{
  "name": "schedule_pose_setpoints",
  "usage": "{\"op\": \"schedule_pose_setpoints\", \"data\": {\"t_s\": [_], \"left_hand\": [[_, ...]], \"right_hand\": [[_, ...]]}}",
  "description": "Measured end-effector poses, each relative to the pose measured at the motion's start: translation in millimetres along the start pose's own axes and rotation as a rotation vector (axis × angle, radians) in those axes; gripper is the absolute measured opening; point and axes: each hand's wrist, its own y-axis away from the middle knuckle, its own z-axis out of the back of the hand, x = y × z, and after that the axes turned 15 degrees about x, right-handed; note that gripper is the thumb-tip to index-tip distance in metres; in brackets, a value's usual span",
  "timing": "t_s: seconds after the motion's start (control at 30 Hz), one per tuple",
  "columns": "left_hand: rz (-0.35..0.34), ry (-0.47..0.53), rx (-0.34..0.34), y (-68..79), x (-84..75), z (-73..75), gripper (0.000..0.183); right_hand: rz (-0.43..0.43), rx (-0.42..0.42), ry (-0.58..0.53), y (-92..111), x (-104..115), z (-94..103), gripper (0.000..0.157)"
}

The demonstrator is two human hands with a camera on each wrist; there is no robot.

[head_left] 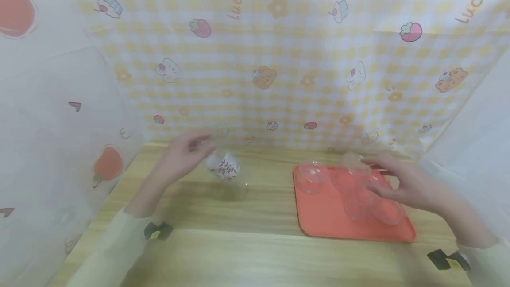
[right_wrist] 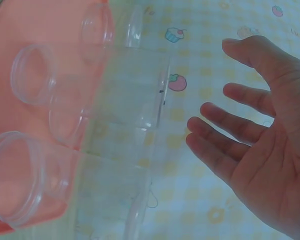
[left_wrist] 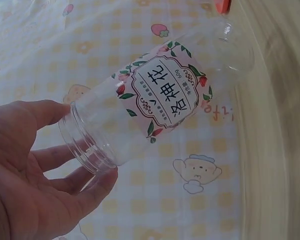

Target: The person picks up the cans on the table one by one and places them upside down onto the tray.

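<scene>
My left hand [head_left: 184, 153] grips a clear plastic jar [head_left: 226, 168] around its threaded mouth, fingers and thumb at the rim. In the left wrist view the jar [left_wrist: 165, 90] is tilted, bears a label with red flowers and Chinese characters, and looks see-through with nothing inside. My right hand [head_left: 412, 186] is spread over the right part of a red tray [head_left: 322, 216]. Several clear jars stand on that tray. The right wrist view shows the right hand's fingers [right_wrist: 230, 145] relaxed and apart from the nearest jar [right_wrist: 125, 85], holding nothing.
The tray lies on a light wood table [head_left: 239, 251]. Behind the table hangs a yellow checked cloth [head_left: 247, 56] with cartoon prints, and a pale printed sheet [head_left: 52, 145] borders the left side. White sheeting [head_left: 478, 145] borders the right.
</scene>
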Motion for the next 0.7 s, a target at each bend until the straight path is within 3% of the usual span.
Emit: {"op": "schedule_pose_setpoints", "data": {"t_s": [0.43,0.7], "left_hand": [[0.115,0.062,-0.04,28.6,10.1,3.2,0.045],[0.118,0.035,-0.061,40.0,14.5,5.1,0.045]], "right_hand": [[0.023,-0.052,-0.106,14.5,-7.5,-13.1,0.064],[0.028,-0.076,-0.179,23.6,-10.1,-17.5,0.064]]}}
